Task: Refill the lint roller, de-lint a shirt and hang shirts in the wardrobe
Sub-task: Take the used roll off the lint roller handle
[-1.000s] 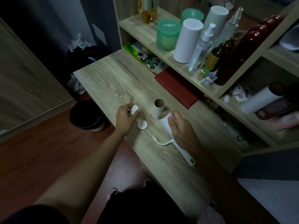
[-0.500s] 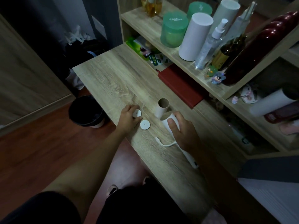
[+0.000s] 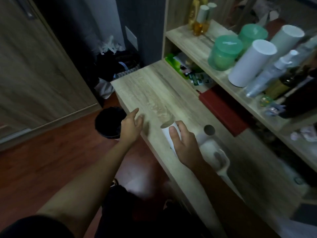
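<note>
Wooden bench [image 3: 154, 93] by the shelves [image 3: 193, 36]. The right hand [image 3: 185, 145] grips the new roll [image 3: 165, 133]. The left hand [image 3: 132, 125] is spread and holds nothing. I think it's the refill step. Next, the roll must slide onto the roller [image 3: 216, 152] nearby.

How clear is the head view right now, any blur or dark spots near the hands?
Head view: dim overall; motion blur smears the lint roller and cardboard tube beside the right hand; the white roll it grips and the left hand are readable; bottom of frame is near black.
</note>
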### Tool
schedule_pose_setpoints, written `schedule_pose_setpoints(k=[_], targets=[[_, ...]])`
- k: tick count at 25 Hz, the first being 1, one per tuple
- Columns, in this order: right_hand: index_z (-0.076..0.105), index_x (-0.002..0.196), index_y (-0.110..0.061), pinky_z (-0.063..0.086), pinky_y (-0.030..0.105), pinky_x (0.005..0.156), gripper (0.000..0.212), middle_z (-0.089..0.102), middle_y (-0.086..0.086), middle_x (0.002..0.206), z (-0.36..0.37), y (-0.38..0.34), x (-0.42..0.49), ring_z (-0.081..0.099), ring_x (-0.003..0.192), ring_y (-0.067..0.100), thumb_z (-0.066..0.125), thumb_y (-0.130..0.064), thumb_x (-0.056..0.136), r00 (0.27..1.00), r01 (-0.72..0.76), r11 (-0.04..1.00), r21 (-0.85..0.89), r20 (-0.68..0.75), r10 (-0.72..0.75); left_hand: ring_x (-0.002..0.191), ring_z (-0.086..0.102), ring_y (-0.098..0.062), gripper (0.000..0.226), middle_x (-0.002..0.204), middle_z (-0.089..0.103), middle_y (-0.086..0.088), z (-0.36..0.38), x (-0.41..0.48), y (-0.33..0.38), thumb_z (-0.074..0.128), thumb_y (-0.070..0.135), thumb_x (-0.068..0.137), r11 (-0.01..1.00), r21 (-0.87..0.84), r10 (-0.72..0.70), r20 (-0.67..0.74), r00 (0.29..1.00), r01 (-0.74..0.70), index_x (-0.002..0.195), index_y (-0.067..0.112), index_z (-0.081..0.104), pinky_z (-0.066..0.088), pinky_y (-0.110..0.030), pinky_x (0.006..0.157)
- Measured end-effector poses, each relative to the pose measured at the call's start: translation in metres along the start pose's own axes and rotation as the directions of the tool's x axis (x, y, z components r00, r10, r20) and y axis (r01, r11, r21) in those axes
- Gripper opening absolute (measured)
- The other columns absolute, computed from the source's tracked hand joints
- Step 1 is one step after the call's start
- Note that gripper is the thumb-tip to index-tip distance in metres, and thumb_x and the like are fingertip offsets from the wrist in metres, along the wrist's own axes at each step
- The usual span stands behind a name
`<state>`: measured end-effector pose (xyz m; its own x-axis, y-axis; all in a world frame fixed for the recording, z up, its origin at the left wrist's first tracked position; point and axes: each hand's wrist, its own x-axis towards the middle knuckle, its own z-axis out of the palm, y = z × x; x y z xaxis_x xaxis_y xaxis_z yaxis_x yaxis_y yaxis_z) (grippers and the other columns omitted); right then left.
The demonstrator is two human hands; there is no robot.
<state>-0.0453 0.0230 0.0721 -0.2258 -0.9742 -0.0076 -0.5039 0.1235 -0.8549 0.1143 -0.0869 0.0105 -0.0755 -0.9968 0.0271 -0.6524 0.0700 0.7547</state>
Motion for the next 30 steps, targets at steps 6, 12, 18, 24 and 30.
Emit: schedule_pose_setpoints(k=[6,12,18,24,30], targets=[[0.058,0.103,-0.015,0.034,0.02,0.069,0.045,0.061,-0.003,0.085,0.147,-0.05,0.059,0.054,0.077,0.009,0.037,-0.051,0.089,0.989,-0.149,0.985,0.085,0.006,0.149,0.125,0.05,-0.032,0.039,0.134,0.054,-0.019,-0.081,0.076,-0.107,0.051,0.015,0.097,0.994,0.081,-0.078,0.032,0.996,0.075,0.132,-0.002,0.051,0.035,-0.031,0.103],[0.043,0.137,-0.018,0.031,0.022,0.098,0.047,0.047,0.005,0.14,0.291,-0.056,0.103,0.045,0.128,0.022,0.038,-0.042,0.097,0.882,-0.467,0.874,0.135,0.144,0.449,0.108,0.058,-0.043,0.041,0.121,0.061,-0.028,-0.134,0.132,-0.24,0.049,0.019,0.097,0.952,0.235,-0.239,0.177,0.955,0.195,0.133,-0.001,0.049,0.045,-0.04,0.09],[0.045,0.132,-0.014,0.04,0.028,0.087,0.048,0.053,0.011,0.132,0.378,-0.013,0.171,0.053,0.117,0.027,0.036,-0.045,0.096,0.817,-0.566,0.822,0.063,0.171,0.55,0.108,0.057,-0.046,0.038,0.123,0.059,-0.028,-0.129,0.203,-0.329,0.049,0.015,0.096,0.932,0.3,-0.276,0.221,0.935,0.204,0.13,-0.001,0.051,0.046,-0.043,0.089],[0.038,0.137,-0.015,0.041,0.03,0.08,0.052,0.05,0.014,0.133,0.473,0.088,0.26,0.053,0.113,0.028,0.037,-0.046,0.096,0.784,-0.602,0.797,0.037,0.217,0.582,0.107,0.058,-0.045,0.035,0.122,0.06,-0.027,-0.05,0.273,-0.44,0.049,0.015,0.097,0.928,0.31,-0.285,0.238,0.929,0.206,0.126,-0.003,0.053,0.046,-0.042,0.086],[0.026,0.137,-0.01,0.041,0.027,0.061,0.049,0.045,0.006,0.113,0.556,0.214,0.319,0.05,0.084,0.014,0.044,-0.026,0.093,0.725,-0.675,0.735,0.069,0.25,0.642,0.118,0.049,-0.045,0.049,0.137,0.047,-0.028,0.053,0.321,-0.568,0.046,0.023,0.099,0.908,0.345,-0.321,0.213,0.923,0.236,0.139,-0.003,0.039,0.043,-0.045,0.094]])
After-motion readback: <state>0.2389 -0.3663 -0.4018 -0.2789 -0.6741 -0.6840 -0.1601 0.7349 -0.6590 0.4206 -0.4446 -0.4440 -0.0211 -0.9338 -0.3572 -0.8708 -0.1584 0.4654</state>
